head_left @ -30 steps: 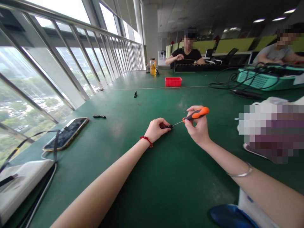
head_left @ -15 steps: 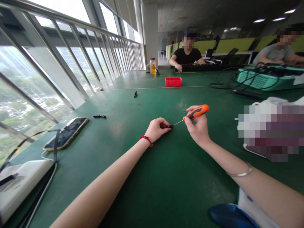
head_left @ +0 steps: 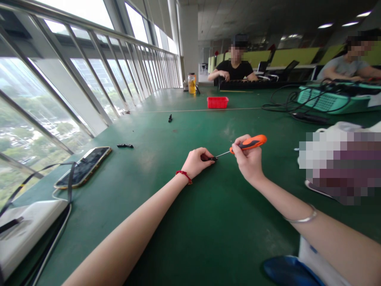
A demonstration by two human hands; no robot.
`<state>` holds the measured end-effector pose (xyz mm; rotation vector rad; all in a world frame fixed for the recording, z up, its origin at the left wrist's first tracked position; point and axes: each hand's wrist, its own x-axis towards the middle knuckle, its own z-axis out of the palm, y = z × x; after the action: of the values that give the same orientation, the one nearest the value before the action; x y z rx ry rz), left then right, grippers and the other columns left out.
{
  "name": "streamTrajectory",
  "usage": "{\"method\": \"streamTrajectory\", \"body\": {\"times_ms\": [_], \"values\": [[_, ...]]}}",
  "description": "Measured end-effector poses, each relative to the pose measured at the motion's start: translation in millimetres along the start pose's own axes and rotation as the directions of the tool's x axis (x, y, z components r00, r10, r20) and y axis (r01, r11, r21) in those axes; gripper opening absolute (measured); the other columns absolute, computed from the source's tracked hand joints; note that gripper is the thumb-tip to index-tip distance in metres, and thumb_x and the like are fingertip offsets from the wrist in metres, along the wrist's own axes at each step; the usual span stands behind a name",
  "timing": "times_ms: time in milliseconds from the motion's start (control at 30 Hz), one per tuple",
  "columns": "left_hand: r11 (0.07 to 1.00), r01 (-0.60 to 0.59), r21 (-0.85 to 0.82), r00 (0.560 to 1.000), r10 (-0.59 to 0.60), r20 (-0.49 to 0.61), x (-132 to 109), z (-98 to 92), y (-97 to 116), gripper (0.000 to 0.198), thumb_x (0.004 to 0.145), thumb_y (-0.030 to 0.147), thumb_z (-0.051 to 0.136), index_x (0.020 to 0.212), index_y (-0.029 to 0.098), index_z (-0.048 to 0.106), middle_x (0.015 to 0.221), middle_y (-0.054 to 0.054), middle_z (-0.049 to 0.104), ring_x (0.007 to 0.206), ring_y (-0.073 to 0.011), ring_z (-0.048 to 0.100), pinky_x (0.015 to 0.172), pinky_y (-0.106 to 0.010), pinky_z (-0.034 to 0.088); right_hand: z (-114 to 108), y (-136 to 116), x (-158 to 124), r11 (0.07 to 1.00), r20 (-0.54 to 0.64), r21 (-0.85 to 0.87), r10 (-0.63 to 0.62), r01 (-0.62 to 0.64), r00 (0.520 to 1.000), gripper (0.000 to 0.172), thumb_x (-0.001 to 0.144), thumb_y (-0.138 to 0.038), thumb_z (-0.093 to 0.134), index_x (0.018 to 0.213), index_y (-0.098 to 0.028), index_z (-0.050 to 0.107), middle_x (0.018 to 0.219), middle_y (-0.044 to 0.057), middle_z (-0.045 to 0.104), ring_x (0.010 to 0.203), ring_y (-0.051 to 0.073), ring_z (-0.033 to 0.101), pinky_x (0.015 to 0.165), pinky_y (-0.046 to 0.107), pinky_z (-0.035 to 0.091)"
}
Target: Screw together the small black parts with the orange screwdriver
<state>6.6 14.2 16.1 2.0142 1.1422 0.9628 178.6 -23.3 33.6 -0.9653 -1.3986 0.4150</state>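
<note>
My left hand [head_left: 197, 162] pinches a small black part [head_left: 212, 159] low over the green table [head_left: 166, 190]. Its kind is hard to tell, since the fingers cover much of it. My right hand [head_left: 249, 159] is closed around the orange and grey handle of a screwdriver [head_left: 253, 142]. The metal shaft slants down to the left, and its tip meets the right end of the black part. Two other small black pieces lie apart on the table: one piece [head_left: 125, 145] left of my hands, another piece [head_left: 170, 118] farther off.
A phone [head_left: 85, 167] and a white power strip [head_left: 32, 218] with cables lie at left. Farther back stand a red bin [head_left: 217, 102], a jar [head_left: 192, 84] and a teal basket [head_left: 333, 99] with black cables. Two people sit across the table. A blue item [head_left: 290, 270] lies front right.
The screwdriver handle has tipped slightly lower and to the right, with my right hand's fingers shifted on it. My left hand stays put. The person opposite has raised a hand.
</note>
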Motion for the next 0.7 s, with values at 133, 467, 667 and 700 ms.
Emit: {"method": "streamTrajectory", "body": {"times_ms": [133, 467, 667, 700], "values": [[1.000, 0.000, 0.017, 1.000, 0.000, -0.008, 0.1, -0.5, 0.5, 0.012, 0.065, 0.021, 0.069, 0.072, 0.014, 0.063, 0.073, -0.003, 0.067, 0.066, -0.0131, 0.061, 0.065, -0.024, 0.051, 1.6, -2.4, -2.1, 0.999, 0.024, -0.007, -0.033, 0.033, 0.999, 0.013, 0.078, -0.026, 0.054, 0.070, -0.020, 0.046, 0.060, -0.005, 0.045, 0.045, 0.006, 0.039, 0.044, 0.022, 0.032], [1.000, 0.003, 0.021, 1.000, -0.003, -0.011, 0.2, 0.2, -0.3, 0.012, 0.065, 0.021, 0.069, 0.072, 0.014, 0.063, 0.073, -0.002, 0.067, 0.066, -0.0128, 0.061, 0.064, -0.024, 0.050, 1.8, -1.3, -2.8, 0.999, 0.050, 0.009, -0.034, 0.033, 0.998, 0.012, 0.079, -0.025, 0.054, 0.071, -0.020, 0.046, 0.060, -0.005, 0.044, 0.046, 0.007, 0.040, 0.045, 0.023, 0.032], [1.000, 0.005, 0.013, 1.000, -0.005, -0.015, -0.3, -0.6, 3.0, 0.012, 0.064, 0.021, 0.070, 0.071, 0.013, 0.063, 0.072, -0.002, 0.066, 0.065, -0.0122, 0.060, 0.064, -0.024, 0.050, 3.5, -3.5, -2.1, 0.999, 0.051, 0.000, -0.044, 0.044, 0.998, 0.018, 0.081, -0.028, 0.055, 0.068, -0.020, 0.045, 0.059, -0.005, 0.047, 0.051, 0.008, 0.045, 0.051, 0.023, 0.037], [1.000, 0.006, 0.014, 1.000, -0.006, -0.018, -0.3, -0.5, 3.3, 0.012, 0.064, 0.020, 0.070, 0.071, 0.014, 0.063, 0.072, -0.002, 0.066, 0.065, -0.0120, 0.060, 0.064, -0.024, 0.050, 3.9, -4.1, -2.1, 0.999, 0.055, -0.002, -0.038, 0.039, 0.998, 0.019, 0.081, -0.030, 0.055, 0.068, -0.020, 0.045, 0.057, -0.005, 0.047, 0.051, 0.008, 0.046, 0.052, 0.023, 0.037]]}}
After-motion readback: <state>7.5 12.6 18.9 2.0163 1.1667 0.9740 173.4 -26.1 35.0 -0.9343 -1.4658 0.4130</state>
